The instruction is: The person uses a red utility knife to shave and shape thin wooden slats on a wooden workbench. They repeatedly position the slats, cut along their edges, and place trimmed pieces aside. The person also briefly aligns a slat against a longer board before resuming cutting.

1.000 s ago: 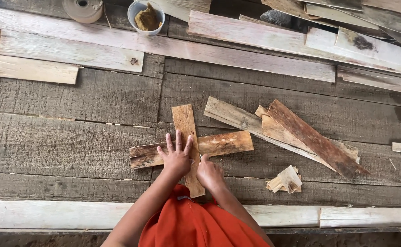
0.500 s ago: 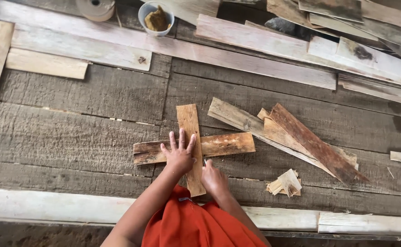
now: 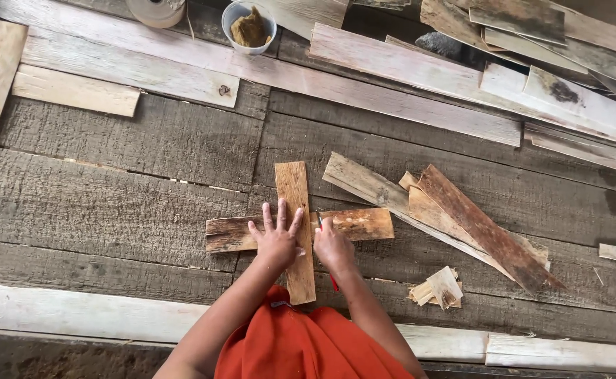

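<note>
Head view: the left hand [image 3: 277, 237] lies flat with fingers spread on the upright slat [image 3: 295, 224], which crosses over the horizontal slat [image 3: 353, 224] on the plank floor [image 3: 125, 189]. The right hand [image 3: 332, 245], just to the right, is closed around a thin red tool [image 3: 334, 282].

Upright slat [image 3: 294, 210] lies across crosswise slat [image 3: 350, 224], making a cross, mid tabletop [image 3: 125, 182]. Left hand [image 3: 277, 238] flat on the crossing; right hand [image 3: 332, 247] just right of it, on crosswise slat. Slat pile [image 3: 476, 224] to the right, small offcuts [image 3: 438, 288] in front of pile. Bowl [image 3: 249, 27] & roll [image 3: 155, 10] at far edge, behind the cross.
</note>
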